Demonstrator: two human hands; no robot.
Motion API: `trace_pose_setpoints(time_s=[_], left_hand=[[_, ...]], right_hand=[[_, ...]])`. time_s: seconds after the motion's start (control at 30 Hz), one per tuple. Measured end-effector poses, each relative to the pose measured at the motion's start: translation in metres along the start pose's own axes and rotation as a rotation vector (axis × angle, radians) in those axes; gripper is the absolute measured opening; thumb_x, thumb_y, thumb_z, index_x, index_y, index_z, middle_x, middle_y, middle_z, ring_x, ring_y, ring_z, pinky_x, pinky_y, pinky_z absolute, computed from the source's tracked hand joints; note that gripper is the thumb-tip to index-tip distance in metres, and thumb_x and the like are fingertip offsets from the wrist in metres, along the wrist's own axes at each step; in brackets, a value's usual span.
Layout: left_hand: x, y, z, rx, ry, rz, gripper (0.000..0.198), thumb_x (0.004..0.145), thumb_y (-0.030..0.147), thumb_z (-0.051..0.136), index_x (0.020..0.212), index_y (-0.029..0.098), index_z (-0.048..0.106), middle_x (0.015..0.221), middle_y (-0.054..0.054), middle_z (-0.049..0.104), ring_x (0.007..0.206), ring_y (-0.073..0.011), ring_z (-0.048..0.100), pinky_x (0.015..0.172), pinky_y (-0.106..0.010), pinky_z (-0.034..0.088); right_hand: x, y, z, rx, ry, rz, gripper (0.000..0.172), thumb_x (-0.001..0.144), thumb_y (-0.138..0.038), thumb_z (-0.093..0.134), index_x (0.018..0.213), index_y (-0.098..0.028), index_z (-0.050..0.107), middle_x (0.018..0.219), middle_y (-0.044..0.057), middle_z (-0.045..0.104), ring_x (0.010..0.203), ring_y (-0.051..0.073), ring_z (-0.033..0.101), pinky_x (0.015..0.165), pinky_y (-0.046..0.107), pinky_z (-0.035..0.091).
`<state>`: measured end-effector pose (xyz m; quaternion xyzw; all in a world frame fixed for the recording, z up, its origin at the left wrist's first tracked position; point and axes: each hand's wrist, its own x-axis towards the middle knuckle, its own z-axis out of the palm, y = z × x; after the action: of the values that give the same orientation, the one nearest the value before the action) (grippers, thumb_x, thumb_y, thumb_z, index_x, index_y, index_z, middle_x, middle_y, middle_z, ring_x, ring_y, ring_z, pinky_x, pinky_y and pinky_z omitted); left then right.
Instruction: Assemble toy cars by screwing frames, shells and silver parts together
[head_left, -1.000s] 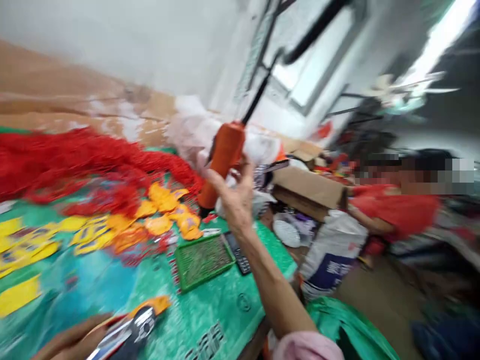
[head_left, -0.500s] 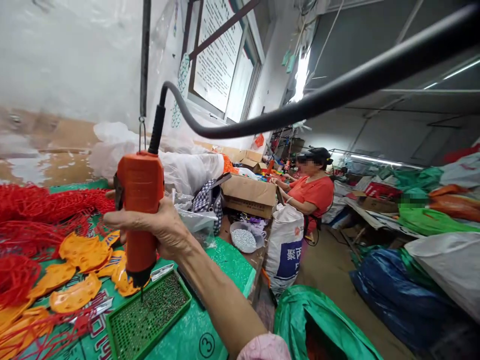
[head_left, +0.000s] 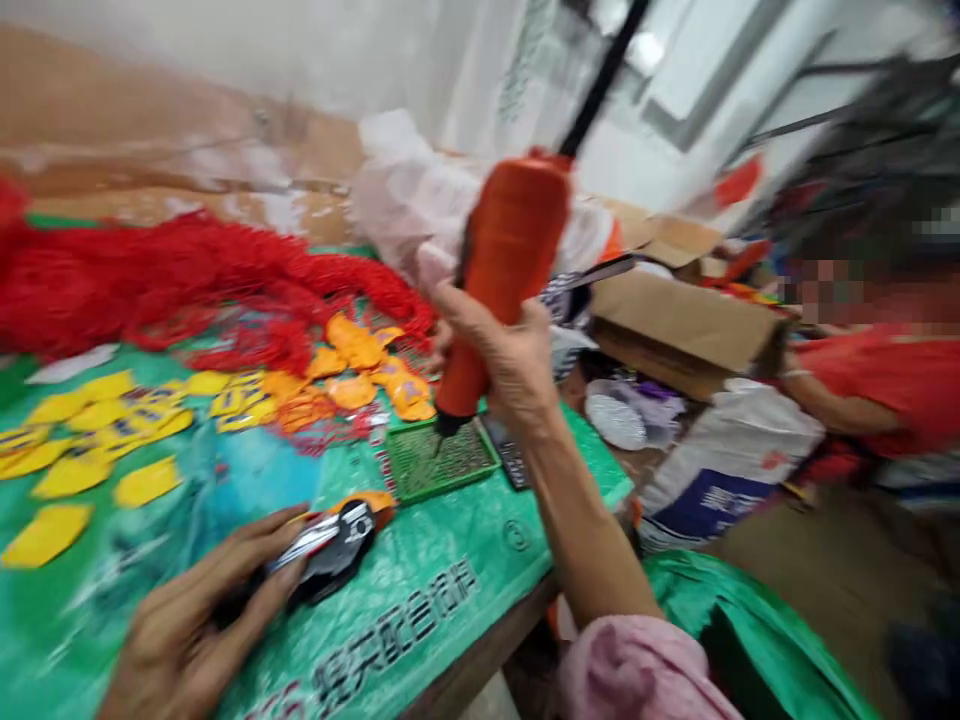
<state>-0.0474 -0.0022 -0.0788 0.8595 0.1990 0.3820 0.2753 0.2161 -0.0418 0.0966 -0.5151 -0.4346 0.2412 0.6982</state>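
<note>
My right hand is wrapped round an orange electric screwdriver, its black nose pointing down. The thin bit hangs over a green perforated tray of small dark screws; whether it touches them I cannot tell. At the lower left, my left hand is closed on a black and orange plastic piece with a silver stripe, low over the green table cover. Orange plastic pieces lie behind the tray. Yellow plastic pieces are spread further left.
Red netting is heaped along the back. A dark phone-like object lies beside the tray. To the right are a cardboard box, a bowl of shiny bits, a white sack and a person in red.
The view has swung left, bringing in my left hand with the black and orange piece. My right hand still holds the screwdriver, now more tilted, with its bit still over the tray.
</note>
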Motion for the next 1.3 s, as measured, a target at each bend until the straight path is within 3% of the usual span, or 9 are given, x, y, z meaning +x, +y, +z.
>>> trace_pose_setpoints(time_s=[0.07,0.2,0.3,0.47,0.67,1.3], left_hand=[[0.008,0.013,-0.009,0.002,-0.06,-0.032,0.027,0.094,0.03,0.058,0.12,0.026,0.064,0.124,-0.002,0.068,0.107,-0.0211,0.069,0.095,-0.031,0.057],[0.023,0.023,-0.01,0.008,0.037,0.024,0.025,0.093,0.024,0.057,0.116,0.025,0.066,0.118,-0.001,0.072,0.103,-0.0172,0.071,0.091,-0.023,0.058],[0.022,0.023,-0.009,0.01,0.026,0.046,0.025,0.093,0.021,0.057,0.115,0.023,0.065,0.113,-0.002,0.073,0.099,-0.015,0.072,0.088,-0.02,0.058],[0.016,0.019,-0.011,0.041,-0.054,0.031,0.028,0.092,0.016,0.057,0.12,0.022,0.061,0.121,-0.005,0.069,0.103,-0.0148,0.07,0.09,-0.022,0.058],[0.019,0.021,-0.006,0.01,0.009,0.032,0.025,0.091,0.018,0.059,0.116,0.021,0.064,0.114,-0.004,0.072,0.099,-0.0157,0.071,0.085,-0.021,0.06],[0.019,0.019,-0.005,0.065,-0.001,0.127,0.024,0.095,0.016,0.055,0.118,0.013,0.06,0.115,-0.013,0.069,0.101,-0.0157,0.069,0.087,-0.023,0.058]], right_hand=[[0.001,0.011,-0.005,-0.014,0.002,-0.086,0.03,0.07,-0.039,0.079,0.085,-0.023,0.059,0.064,-0.005,0.055,0.051,0.01,0.054,0.051,0.03,0.056],[-0.001,0.025,-0.007,0.0,-0.015,-0.149,0.023,0.072,-0.03,0.078,0.087,-0.022,0.063,0.059,-0.006,0.055,0.048,0.012,0.054,0.047,0.029,0.051],[-0.001,0.032,-0.003,0.027,0.032,-0.182,0.02,0.072,-0.03,0.078,0.084,-0.02,0.065,0.059,-0.005,0.058,0.048,0.012,0.058,0.045,0.028,0.05],[0.002,0.043,0.006,0.021,0.13,-0.224,0.025,0.068,-0.037,0.082,0.082,-0.021,0.066,0.059,-0.006,0.062,0.045,0.013,0.06,0.041,0.026,0.05],[0.004,0.055,0.012,-0.031,0.149,-0.244,0.025,0.071,-0.038,0.079,0.086,-0.023,0.067,0.056,-0.007,0.06,0.041,0.012,0.056,0.039,0.027,0.049],[0.004,0.063,0.013,-0.056,0.154,-0.276,0.022,0.07,-0.035,0.08,0.077,-0.021,0.065,0.053,-0.007,0.059,0.04,0.011,0.054,0.039,0.026,0.048]])
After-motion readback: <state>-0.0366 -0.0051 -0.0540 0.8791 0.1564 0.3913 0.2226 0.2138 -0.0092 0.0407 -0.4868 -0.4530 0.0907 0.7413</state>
